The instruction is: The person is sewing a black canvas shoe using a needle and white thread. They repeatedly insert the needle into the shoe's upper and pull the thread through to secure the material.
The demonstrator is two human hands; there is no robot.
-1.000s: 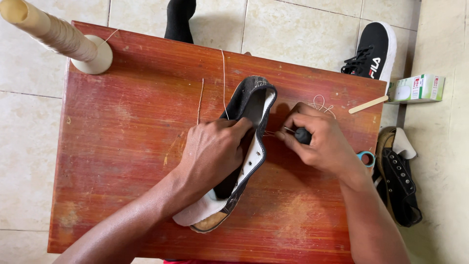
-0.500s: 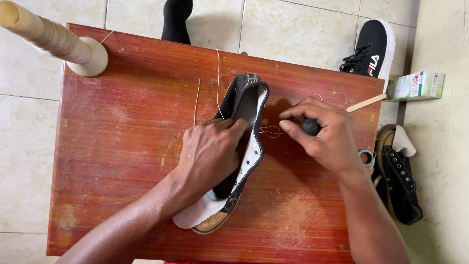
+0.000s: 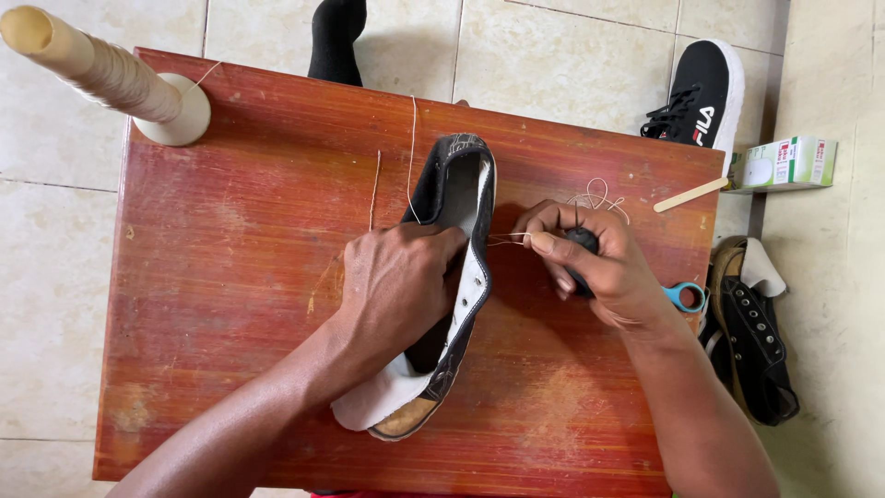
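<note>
In the head view, the left hand (image 3: 398,281) is pressing down, fingers curled, on the black canvas shoe with white lining (image 3: 454,277), which is lying on its side mid-table on the red wooden table (image 3: 230,277). The right hand (image 3: 590,263) is clenching a dark-handled tool (image 3: 581,242) and pinching pale thread (image 3: 505,241) just beside the shoe's edge.

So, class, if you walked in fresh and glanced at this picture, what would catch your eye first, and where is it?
First, the black-and-white shoe lying on its side in the middle of the red wooden table, pinned by the left hand. Just right of it, the right hand grips a dark-handled tool and draws pale thread from the shoe's edge. A tall thread cone stands at the table's far left corner.
</note>
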